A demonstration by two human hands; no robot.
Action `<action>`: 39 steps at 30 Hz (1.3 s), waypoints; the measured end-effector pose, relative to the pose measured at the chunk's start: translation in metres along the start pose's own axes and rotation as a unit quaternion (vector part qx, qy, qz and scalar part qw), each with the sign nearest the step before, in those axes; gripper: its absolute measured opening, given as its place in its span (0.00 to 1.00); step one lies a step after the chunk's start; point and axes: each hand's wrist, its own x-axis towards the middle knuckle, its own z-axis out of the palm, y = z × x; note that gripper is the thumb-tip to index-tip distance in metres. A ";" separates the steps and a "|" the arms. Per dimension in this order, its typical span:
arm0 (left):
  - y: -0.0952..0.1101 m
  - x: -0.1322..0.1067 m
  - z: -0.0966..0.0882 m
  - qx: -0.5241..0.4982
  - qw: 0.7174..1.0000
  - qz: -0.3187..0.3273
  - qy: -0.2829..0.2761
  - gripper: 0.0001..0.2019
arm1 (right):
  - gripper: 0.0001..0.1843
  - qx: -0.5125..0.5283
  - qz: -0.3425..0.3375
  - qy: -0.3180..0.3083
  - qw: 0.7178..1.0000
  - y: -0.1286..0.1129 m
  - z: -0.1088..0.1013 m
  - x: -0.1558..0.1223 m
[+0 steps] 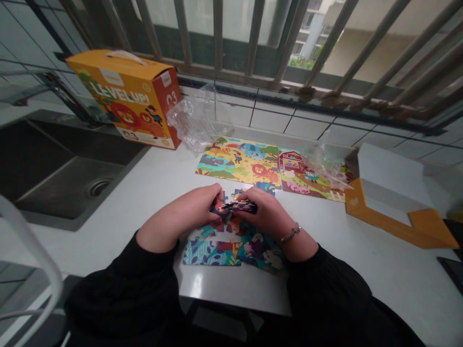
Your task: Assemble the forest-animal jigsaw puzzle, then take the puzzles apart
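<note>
My left hand (184, 214) and my right hand (265, 214) meet over a partly built jigsaw puzzle (231, 248) on the white counter (152, 188). Both hands pinch a small stack of puzzle pieces (238, 207) held between them, just above the puzzle. A bracelet sits on my right wrist. Black sleeves cover both forearms. The upper part of the puzzle is hidden under my hands.
Two finished puzzles lie farther back: a yellow animal scene (240, 161) and a farm scene (307, 180) under clear plastic wrap (197, 120). An orange puzzle box (126, 96) stands back left, an open box lid (394, 193) at right, a sink (61, 178) at left.
</note>
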 end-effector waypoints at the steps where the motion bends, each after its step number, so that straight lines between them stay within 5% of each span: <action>1: 0.000 -0.001 0.000 -0.008 1.000 0.003 0.000 0.16 | 0.13 0.000 0.004 -0.004 1.000 0.000 0.000 0.000; 7: 0.001 -0.004 -0.002 -0.055 0.997 0.030 0.042 0.12 | 0.12 0.057 0.050 0.014 0.997 -0.004 -0.002 0.001; 16: 0.007 -0.002 -0.008 -0.151 0.980 0.005 0.132 0.13 | 0.21 0.141 0.193 0.171 0.956 -0.012 -0.009 0.001; 28: 0.018 -0.009 -0.013 -0.254 0.965 0.040 0.056 0.18 | 0.21 0.204 0.201 0.059 0.956 -0.011 -0.011 0.003; 35: 0.004 -0.003 -0.010 -0.280 0.948 -0.043 0.143 0.20 | 0.23 0.167 0.258 0.134 0.942 -0.008 -0.013 0.001; 39: -0.001 0.003 -0.006 -0.334 0.922 -0.014 0.198 0.23 | 0.23 0.202 0.201 0.080 0.955 -0.010 -0.011 0.003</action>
